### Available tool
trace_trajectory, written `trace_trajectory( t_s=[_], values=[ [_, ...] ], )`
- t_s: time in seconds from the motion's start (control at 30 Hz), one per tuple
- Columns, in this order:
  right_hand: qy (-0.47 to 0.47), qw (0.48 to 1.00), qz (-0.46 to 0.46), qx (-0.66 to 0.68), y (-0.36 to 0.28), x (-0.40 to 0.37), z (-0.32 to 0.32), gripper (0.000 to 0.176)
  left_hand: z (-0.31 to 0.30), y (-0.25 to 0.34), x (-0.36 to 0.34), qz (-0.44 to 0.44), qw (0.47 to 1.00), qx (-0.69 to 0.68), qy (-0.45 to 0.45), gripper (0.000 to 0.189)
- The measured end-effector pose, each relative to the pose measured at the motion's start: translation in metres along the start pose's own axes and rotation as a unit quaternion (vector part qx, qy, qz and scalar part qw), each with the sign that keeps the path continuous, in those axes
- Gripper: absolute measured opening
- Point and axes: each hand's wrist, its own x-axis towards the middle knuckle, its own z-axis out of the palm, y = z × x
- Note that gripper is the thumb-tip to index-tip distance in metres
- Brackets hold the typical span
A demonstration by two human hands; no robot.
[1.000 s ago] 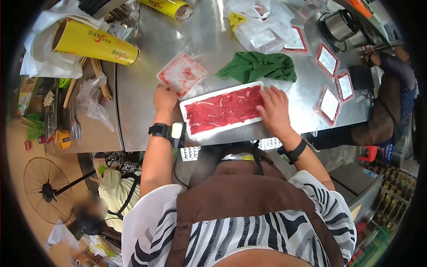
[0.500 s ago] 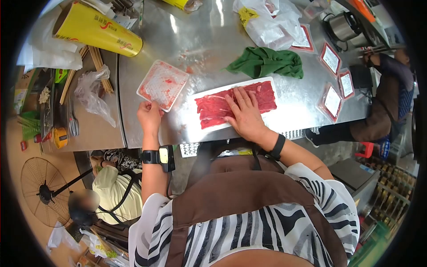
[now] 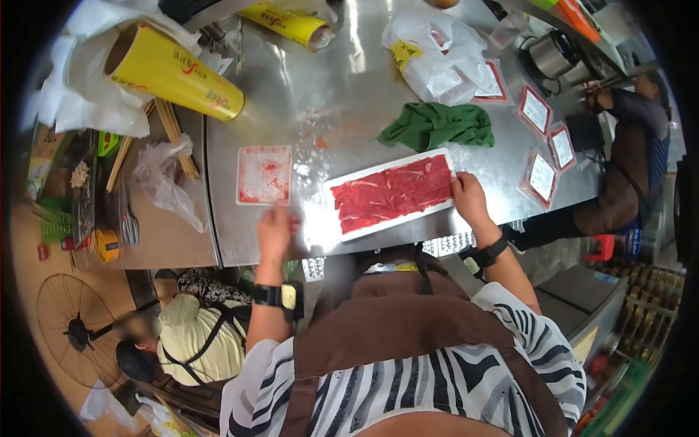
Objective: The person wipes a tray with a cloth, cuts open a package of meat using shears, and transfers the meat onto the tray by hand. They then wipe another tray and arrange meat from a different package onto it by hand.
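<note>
The right hand (image 3: 472, 199) is now off the meat (image 3: 393, 191), leaving its flat surface uncovered. Its fingers are partly curled at the white tray's (image 3: 354, 234) right end; grip unclear. The left hand (image 3: 274, 237), loosely curled, is just below a smaller container (image 3: 263, 175); contact unclear. The meat tray lies near the counter's (image 3: 313, 251) front edge, long axis left to right, right end angled away from the person.

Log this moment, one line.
left hand: by small tray | right hand: at right end of meat tray | green cloth: beyond meat tray
</note>
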Motion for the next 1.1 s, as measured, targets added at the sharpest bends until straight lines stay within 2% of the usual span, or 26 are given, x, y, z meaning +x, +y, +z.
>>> trace_trajectory(
  t_s=[0.07, 0.1, 0.13, 0.17, 0.2, 0.3, 0.33, 0.37, 0.4, 0.43, 0.47, 0.53, 0.6, 0.73, 0.8, 0.87, 0.97, 1.0, 1.03, 1.07, 1.1],
  values=[
    [-0.013, 1.0, -0.016, 0.02, 0.002, 0.0, 0.008, 0.024, 0.033, -0.01, -0.019, 0.031, 0.994, 0.05, -0.097, 0.043],
    [-0.043, 0.997, 0.003, 0.059, -0.004, -0.003, 0.01, 0.024, 0.046, 0.009, -0.038, 0.078, 0.976, 0.194, -0.067, 0.043],
    [-0.053, 0.998, 0.002, 0.035, -0.017, -0.006, 0.005, 0.025, 0.052, 0.028, -0.053, 0.126, 0.934, 0.333, -0.034, 0.044],
    [-0.063, 0.996, -0.004, 0.064, -0.016, -0.007, 0.001, 0.026, 0.049, 0.011, -0.035, 0.061, 0.958, 0.275, -0.049, 0.044],
    [-0.083, 0.992, -0.018, 0.095, -0.017, -0.007, 0.002, 0.027, 0.048, 0.001, -0.03, 0.065, 0.957, 0.277, -0.052, 0.044],
    [-0.118, 0.984, -0.042, 0.128, -0.039, -0.012, -0.003, 0.025, 0.04, 0.0, -0.025, 0.078, 0.997, 0.017, -0.014, 0.044],
    [-0.116, 0.984, -0.04, 0.132, -0.042, -0.01, -0.008, 0.025, 0.039, 0.007, -0.027, 0.08, 0.996, 0.021, -0.016, 0.044],
    [-0.147, 0.981, -0.022, 0.122, -0.045, -0.003, -0.012, 0.025, 0.038, 0.015, -0.031, 0.035, 0.99, -0.129, -0.051, 0.042],
    [-0.181, 0.977, -0.007, 0.113, -0.048, 0.003, -0.013, 0.025, 0.037, 0.021, -0.036, -0.011, 0.958, -0.275, -0.082, 0.04],
    [-0.075, 0.992, -0.007, 0.106, -0.042, 0.01, 0.0, 0.026, 0.033, 0.022, -0.039, -0.022, 0.973, -0.217, -0.073, 0.036],
    [0.052, 0.99, -0.061, 0.118, -0.041, 0.022, 0.003, 0.027, 0.031, 0.017, -0.039, -0.02, 0.974, -0.215, -0.066, 0.036],
    [0.229, 0.963, -0.138, -0.027, -0.038, 0.055, 0.004, 0.037, 0.032, -0.005, -0.032, 0.021, 0.972, -0.227, -0.06, 0.036],
    [0.234, 0.968, -0.092, -0.026, -0.041, 0.08, 0.018, 0.036, 0.02, -0.021, -0.03, 0.03, 0.971, -0.226, -0.068, 0.035],
    [0.185, 0.969, -0.127, -0.098, -0.079, 0.074, 0.05, 0.035, -0.011, -0.021, -0.055, 0.018, 0.962, -0.272, -0.02, 0.035],
    [0.109, 0.971, -0.207, -0.051, -0.096, 0.063, 0.066, 0.033, -0.037, -0.022, -0.073, 0.021, 0.958, -0.287, 0.001, 0.035],
    [0.07, 0.968, -0.239, -0.034, -0.117, 0.061, 0.083, 0.03, -0.063, -0.02, -0.091, 0.032, 0.957, -0.288, 0.004, 0.036],
    [0.079, 0.937, -0.336, 0.055, -0.157, 0.088, 0.119, 0.026, -0.092, -0.026, -0.114, 0.024, 0.954, -0.295, 0.051, 0.038],
    [0.04, 0.936, -0.342, 0.069, -0.179, 0.101, 0.129, 0.024, -0.104, -0.041, -0.116, 0.007, 0.952, -0.289, 0.1, 0.04],
    [-0.054, 0.944, -0.325, 0.022, -0.203, 0.111, 0.127, 0.029, -0.105, -0.043, -0.124, 0.0, 0.951, -0.266, 0.158, 0.043],
    [0.024, 0.926, -0.372, 0.062, -0.215, 0.114, 0.141, 0.041, -0.121, -0.062, -0.127, 0.066, 0.982, -0.128, 0.122, 0.043],
    [0.044, 0.914, -0.398, 0.057, -0.213, 0.119, 0.161, 0.046, -0.125, -0.075, -0.122, 0.109, 0.976, -0.138, 0.127, 0.045]
  ],
)
